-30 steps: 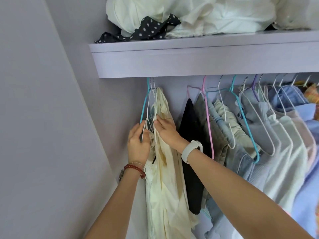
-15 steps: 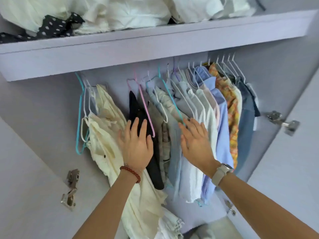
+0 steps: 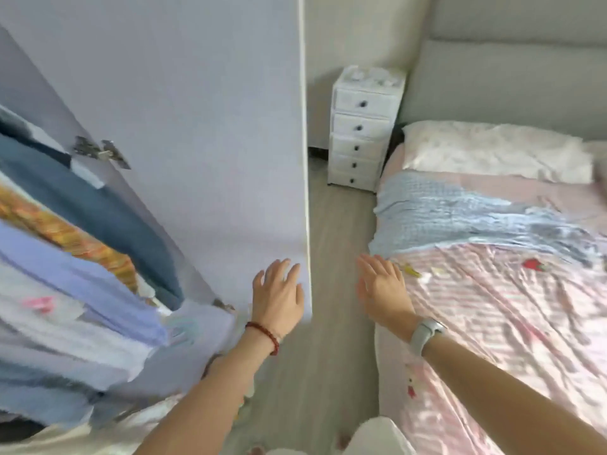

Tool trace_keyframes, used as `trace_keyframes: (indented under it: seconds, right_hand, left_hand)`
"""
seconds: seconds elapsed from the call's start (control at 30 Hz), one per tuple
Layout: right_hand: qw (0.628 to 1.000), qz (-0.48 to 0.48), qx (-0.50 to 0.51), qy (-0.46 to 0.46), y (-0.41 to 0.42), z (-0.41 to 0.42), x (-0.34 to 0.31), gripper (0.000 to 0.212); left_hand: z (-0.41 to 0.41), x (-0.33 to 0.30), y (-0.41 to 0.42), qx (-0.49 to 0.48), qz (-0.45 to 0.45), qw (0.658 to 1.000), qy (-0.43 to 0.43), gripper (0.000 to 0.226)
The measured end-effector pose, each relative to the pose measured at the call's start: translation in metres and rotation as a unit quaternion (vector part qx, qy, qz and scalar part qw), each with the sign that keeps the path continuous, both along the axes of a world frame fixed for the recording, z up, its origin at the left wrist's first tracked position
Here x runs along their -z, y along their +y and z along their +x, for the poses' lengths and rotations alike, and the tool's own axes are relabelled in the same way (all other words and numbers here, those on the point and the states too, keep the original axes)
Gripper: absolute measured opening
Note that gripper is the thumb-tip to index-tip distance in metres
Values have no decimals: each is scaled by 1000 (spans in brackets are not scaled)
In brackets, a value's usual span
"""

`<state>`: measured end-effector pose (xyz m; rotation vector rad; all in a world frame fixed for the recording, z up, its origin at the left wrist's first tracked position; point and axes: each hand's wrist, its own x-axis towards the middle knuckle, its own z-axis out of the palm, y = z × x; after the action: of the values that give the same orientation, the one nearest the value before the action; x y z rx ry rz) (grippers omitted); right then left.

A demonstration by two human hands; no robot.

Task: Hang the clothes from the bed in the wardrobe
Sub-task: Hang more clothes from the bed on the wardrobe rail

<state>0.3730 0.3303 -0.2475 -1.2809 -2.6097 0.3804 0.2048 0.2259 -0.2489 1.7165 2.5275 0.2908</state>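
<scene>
a: on the bed with its pink striped sheet (image 3: 492,307) lies a crumpled light-blue textured cloth (image 3: 460,218); our left hand (image 3: 279,297) and right hand (image 3: 382,290) are both spread, holding nothing.

b: we judge it soft and light; we'd pinch its near edge.

Pink striped bedsheet (image 3: 492,307), lilac wardrobe door (image 3: 197,126)

To your right, the bed (image 3: 542,188): pink sheet, with a white pillow (image 3: 492,152) at its head against the grey headboard (image 3: 509,77). A light blue blanket (image 3: 460,218) lies crumpled across the middle; touching it on the near side, a pink striped cloth (image 3: 492,307) with small fruit prints. Wood-look floor (image 3: 335,231) runs beside you, carrying a white drawer unit (image 3: 361,133) by the bed's head.
</scene>
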Motion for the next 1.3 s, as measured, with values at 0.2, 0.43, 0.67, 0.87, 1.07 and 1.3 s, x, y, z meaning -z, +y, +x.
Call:
trace_keyframes:
  seconds: [0.2, 0.43, 0.67, 0.87, 1.07, 1.3]
  right_hand:
    - [976, -26, 211, 38, 71, 133, 4, 38]
    - [916, -74, 390, 60, 151, 216, 12, 39]
    - [838, -118, 522, 105, 244, 264, 17, 38]
    - [808, -133, 568, 86, 327, 325, 31, 42]
    - [793, -187, 576, 63, 419, 398, 85, 41]
    - [767, -213, 599, 84, 497, 463, 167, 45]
  left_hand:
    - [105, -2, 148, 178, 0, 983, -35, 41]
    - [170, 7, 306, 293, -51, 951, -82, 44]
    - [217, 10, 444, 375, -88, 920, -77, 41]
    - [281, 22, 545, 408, -109, 905, -57, 41]
    - [355, 87, 620, 399, -178, 897, -69, 42]
    - [415, 188, 664, 424, -251, 867, -78, 51]
